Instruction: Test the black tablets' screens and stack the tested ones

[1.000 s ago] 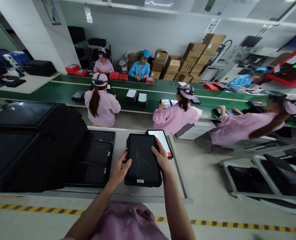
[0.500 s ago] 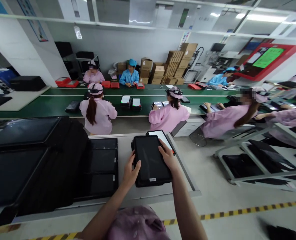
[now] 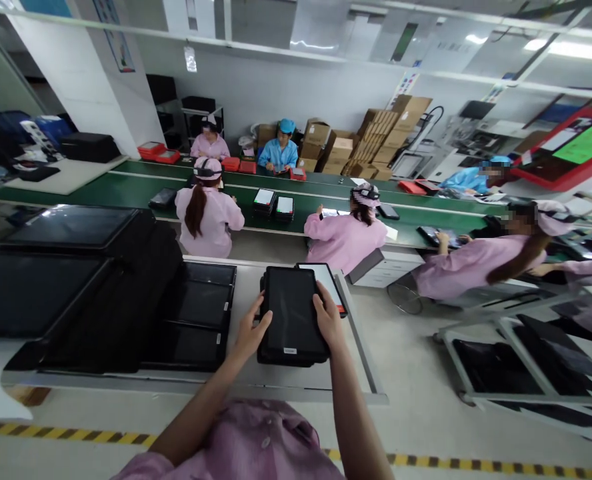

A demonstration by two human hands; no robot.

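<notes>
A stack of black tablets point(image 3: 293, 313) is between my hands over the pale top of a cart, dark screen up, with a small white label at its near edge. My left hand point(image 3: 251, 330) grips its left side, thumb near the top edge. Along the right side, my right hand point(image 3: 329, 317) has its fingers on the rim of the top tablet. Behind the stack, partly covered, lies another tablet point(image 3: 326, 280) with a lit white screen. I cannot tell whether the stack rests on the cart.
Left on the cart point(image 3: 376, 373) lie more dark tablets point(image 3: 196, 300) beside large black trays point(image 3: 41, 287). Co-workers in pink point(image 3: 207, 213) sit along a green bench point(image 3: 91, 195). A second cart point(image 3: 506, 367) stands at right. Yellow-black tape point(image 3: 76, 435) marks the floor.
My view has swung slightly, so the bench and co-workers sit further right and lower. Both hands keep hold of the tablet stack, which has turned a little straighter and shifted slightly left.
</notes>
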